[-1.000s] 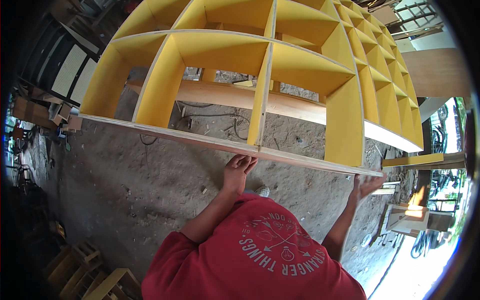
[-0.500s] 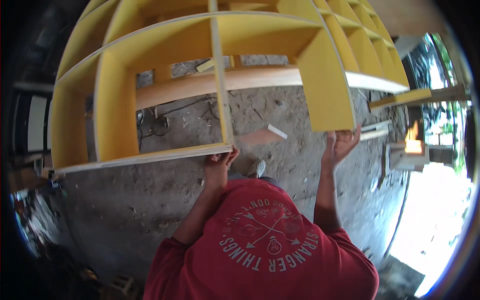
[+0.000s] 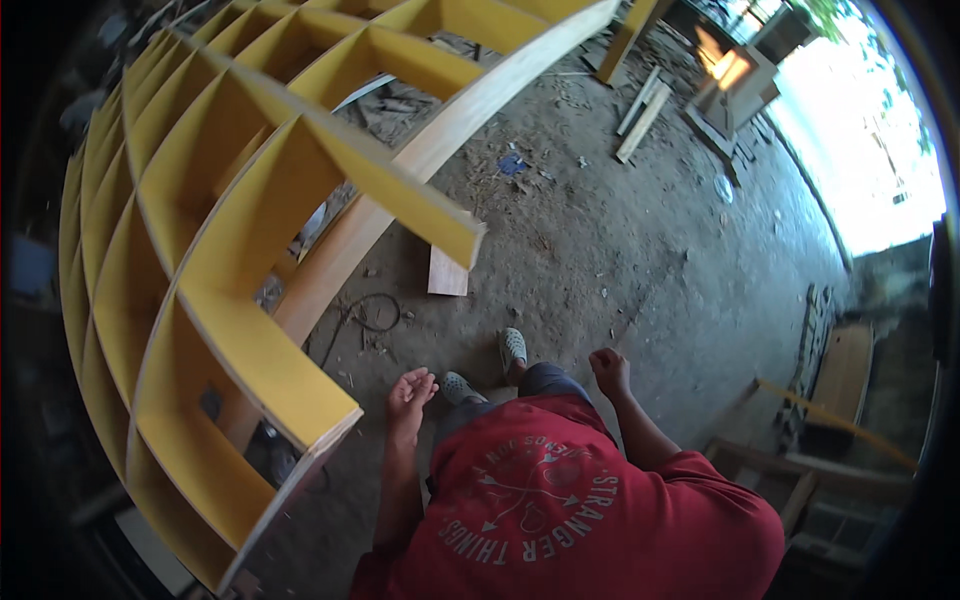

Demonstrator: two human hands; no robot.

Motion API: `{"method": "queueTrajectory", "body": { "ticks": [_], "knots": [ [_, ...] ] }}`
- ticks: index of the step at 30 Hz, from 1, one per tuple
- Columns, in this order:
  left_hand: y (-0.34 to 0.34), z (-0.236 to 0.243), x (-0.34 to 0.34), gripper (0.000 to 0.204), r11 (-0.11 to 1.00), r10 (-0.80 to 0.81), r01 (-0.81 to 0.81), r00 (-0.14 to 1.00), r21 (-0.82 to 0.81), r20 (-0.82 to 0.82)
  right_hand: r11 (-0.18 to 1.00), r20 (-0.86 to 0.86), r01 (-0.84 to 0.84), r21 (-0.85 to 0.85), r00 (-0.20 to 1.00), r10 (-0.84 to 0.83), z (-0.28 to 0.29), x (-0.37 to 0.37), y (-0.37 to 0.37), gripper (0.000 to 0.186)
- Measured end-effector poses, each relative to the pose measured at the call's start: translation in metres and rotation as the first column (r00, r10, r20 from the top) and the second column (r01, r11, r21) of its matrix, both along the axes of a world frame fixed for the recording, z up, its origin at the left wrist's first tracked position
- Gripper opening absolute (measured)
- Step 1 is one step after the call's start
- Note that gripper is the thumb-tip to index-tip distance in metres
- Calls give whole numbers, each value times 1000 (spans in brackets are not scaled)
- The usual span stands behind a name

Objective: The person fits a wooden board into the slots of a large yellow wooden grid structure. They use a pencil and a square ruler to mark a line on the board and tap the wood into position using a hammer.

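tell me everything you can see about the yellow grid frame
The yellow grid frame is a large lattice of crossing panels forming open compartments, seemingly painted wood with paler edges. It fills much of the left, reaching the top edge. On its near side, two panel ends stick out with no strip joining them. A pale wooden beam shows behind its openings; contact is unclear. The left hand is beside a corner, not touching.

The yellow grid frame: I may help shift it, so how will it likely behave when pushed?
The yellow grid frame is probably stiff, being a crossed lattice. It may be heavy, having many cells. The jutting board might wobble, its near end free.
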State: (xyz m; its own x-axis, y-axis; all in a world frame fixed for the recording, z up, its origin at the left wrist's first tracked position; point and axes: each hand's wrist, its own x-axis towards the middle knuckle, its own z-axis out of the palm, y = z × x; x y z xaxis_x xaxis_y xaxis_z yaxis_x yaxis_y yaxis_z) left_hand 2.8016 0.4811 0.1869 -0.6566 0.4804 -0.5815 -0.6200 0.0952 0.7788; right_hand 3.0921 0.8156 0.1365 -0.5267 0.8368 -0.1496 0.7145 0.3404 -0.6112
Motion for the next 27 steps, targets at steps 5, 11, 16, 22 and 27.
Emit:
{"method": "queueTrajectory", "body": {
  "ticks": [5,11,16,22,27],
  "knots": [
    [82,-21,-16,24,978,-210,207,966,-37,-150,974,16,147,-175,989,-146,-25,16,9,17],
    [85,-123,23,20,330,-943,733,290,-595,-165,608,175,-623,-492,614,770,-13,-42,22,25],
    [121,-90,30,21,279,-927,759,373,-588,42,451,-5,-535,-714,648,762,-19,-42,42,30],
    [158,-108,1,26,230,-758,971,137,65,638,637,142,-477,-606,723,676,-23,-23,75,30],
    [229,-254,-14,24,474,-717,841,541,-262,439,168,-69,-400,-901,513,856,-54,-22,112,30]
  ]
}}
